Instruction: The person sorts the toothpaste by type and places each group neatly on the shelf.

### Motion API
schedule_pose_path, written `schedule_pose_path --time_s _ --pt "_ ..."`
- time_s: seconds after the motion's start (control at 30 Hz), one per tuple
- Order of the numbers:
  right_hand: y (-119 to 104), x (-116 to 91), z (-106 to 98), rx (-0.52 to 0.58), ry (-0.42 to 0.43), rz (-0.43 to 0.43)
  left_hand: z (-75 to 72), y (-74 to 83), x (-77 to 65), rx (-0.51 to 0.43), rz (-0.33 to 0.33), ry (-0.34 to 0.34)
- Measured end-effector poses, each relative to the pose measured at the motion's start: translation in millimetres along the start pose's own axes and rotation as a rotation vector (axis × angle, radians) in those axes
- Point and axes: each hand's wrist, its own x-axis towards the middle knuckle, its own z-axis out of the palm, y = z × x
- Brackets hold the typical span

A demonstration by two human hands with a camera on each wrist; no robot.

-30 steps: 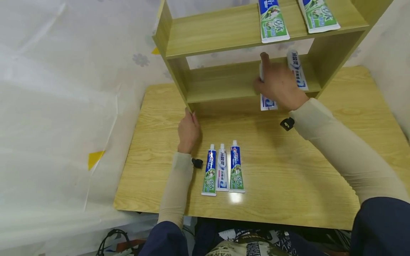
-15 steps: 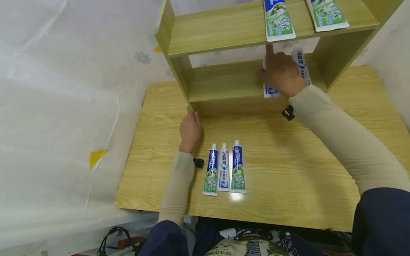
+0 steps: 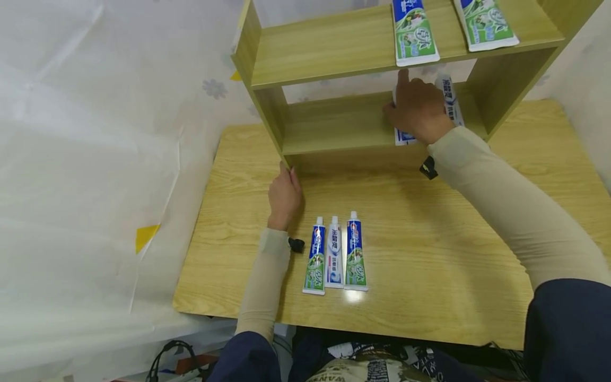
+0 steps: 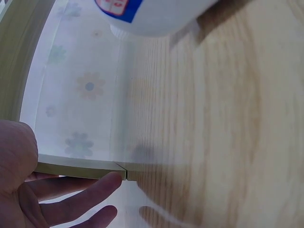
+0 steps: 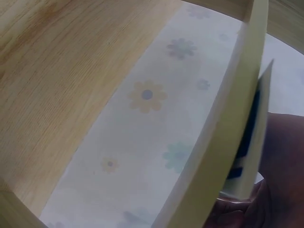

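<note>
In the head view, your left hand [image 3: 285,195] pinches the lower left corner of the wooden shelf [image 3: 324,50] between thumb and finger. Your right hand [image 3: 422,109] is over the lower board [image 3: 334,124], gripping a white toothpaste tube [image 3: 404,139] whose flat end lies at the front edge; most of it is hidden under your palm. Just right of it leans another white tube [image 3: 452,101]. Two blue-and-green tubes, one left [image 3: 415,37] and one right [image 3: 488,24], lie on the board above. Nearer you, three more tubes lie in a row on the table [image 3: 429,276]. In the left wrist view, your fingers [image 4: 85,202] extend past the shelf's thin edge, beside flowered wallpaper [image 4: 88,95]. In the right wrist view, the gripped tube's end shows beside a wooden edge, with your hand partly in sight.
</note>
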Motion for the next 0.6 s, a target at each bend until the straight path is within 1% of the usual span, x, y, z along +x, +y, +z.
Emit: schedule_pose_path --time_s 0.07,0.1,0.13,0.17,0.2,0.3,0.33,0.37,0.43,0.53,0.6 --pt "0 0 1 0.004 0.004 0.000 0.0 -0.6 -0.5 -0.009 -0.001 -0.003" --pt "0 1 1 0.007 0.006 0.000 8.2 -9.4 3.1 -0.006 0.004 0.007" --pt "0 1 2 0.012 0.006 0.003 7.2 -9.2 1.6 -0.002 0.006 0.011" --pt "0 2 2 0.017 0.006 0.005 14.9 -17.7 4.2 -0.002 0.019 0.026" --pt "0 2 3 0.018 0.005 0.008 15.0 -18.5 3.8 -0.008 0.026 0.029" --pt "1 3 4 0.023 0.003 0.023 15.1 -18.8 3.0 -0.018 0.037 0.020" --pt "1 3 4 0.026 0.004 0.030 7.4 -10.4 -0.6 -0.031 0.034 0.007" --pt "2 2 4 0.029 0.002 0.034 2.3 -5.3 -1.4 -0.038 0.030 -0.008" --pt "2 1 3 0.026 0.001 0.037 8.3 -10.6 0.7 -0.030 0.027 -0.008" --pt "3 -3 1 0.017 0.001 0.038 24.9 -26.4 6.4 0.009 0.024 0.018" --pt "4 -9 0 0.011 0.013 0.042 28.1 -26.8 7.3 0.038 0.005 0.017"
